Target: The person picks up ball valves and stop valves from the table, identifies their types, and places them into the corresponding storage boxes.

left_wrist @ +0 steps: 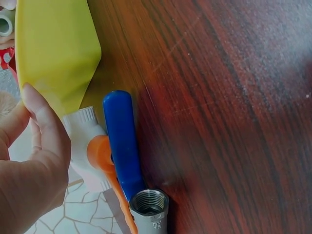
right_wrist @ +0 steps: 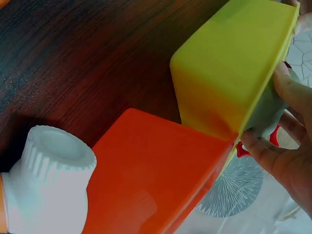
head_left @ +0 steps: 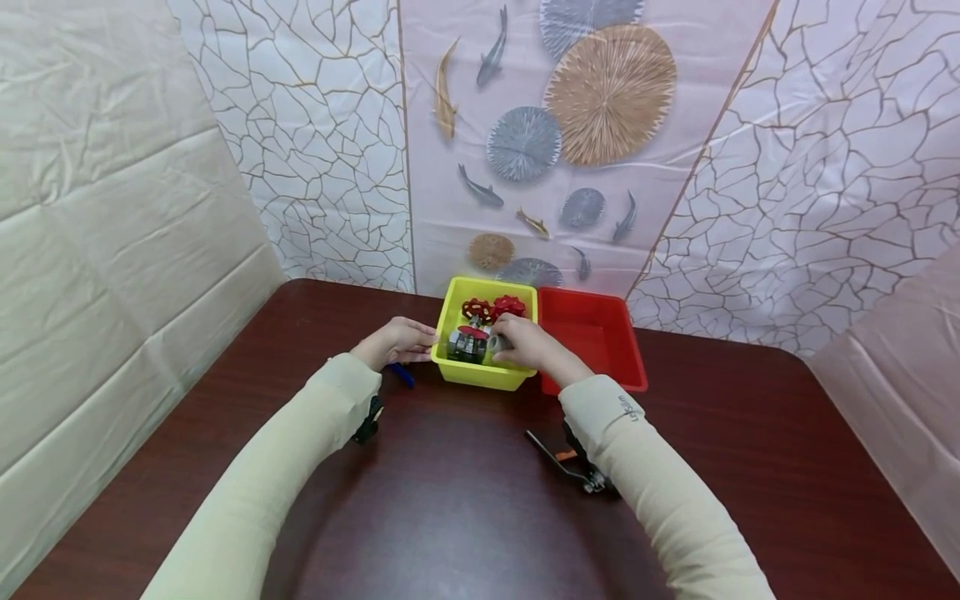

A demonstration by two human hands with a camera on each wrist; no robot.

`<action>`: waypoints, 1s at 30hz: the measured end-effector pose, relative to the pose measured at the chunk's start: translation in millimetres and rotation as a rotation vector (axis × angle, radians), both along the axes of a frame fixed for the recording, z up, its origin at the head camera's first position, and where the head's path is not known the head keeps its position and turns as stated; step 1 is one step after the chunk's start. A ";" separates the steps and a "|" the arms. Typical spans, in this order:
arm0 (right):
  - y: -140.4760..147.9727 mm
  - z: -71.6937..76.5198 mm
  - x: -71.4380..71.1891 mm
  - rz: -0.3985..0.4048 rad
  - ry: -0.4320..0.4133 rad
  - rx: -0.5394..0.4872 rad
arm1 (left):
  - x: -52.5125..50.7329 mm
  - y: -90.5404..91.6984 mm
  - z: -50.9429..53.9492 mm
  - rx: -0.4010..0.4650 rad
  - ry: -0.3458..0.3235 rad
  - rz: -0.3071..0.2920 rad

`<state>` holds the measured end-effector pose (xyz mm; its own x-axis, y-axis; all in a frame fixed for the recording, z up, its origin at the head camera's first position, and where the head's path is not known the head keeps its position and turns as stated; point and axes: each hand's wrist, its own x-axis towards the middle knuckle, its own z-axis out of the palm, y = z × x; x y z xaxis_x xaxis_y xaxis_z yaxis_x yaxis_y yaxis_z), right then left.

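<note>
Arms (head_left: 660,479) convergent at yellow bin (head_left: 483,376)

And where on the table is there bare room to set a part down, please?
The table looks bare between the left sleeve and the metal lever, also right of the red bin. It is crowded inside the yellow bin, with red handwheels and the right hand, and left of it, by the left hand and blue handle.
</note>
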<state>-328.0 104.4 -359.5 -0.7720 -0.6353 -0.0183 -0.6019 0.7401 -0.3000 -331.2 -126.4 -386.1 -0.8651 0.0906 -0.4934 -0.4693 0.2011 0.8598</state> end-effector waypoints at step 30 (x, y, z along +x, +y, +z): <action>-3.1 -19.3 -0.5 0.124 0.086 0.122 | 1.2 -0.6 2.1 0.012 -0.010 0.000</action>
<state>-328.5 101.2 -378.8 -0.6900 -0.7228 -0.0389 -0.7103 0.6864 -0.1562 -330.0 -127.0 -384.0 -0.8602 0.0969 -0.5007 -0.4776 0.1912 0.8575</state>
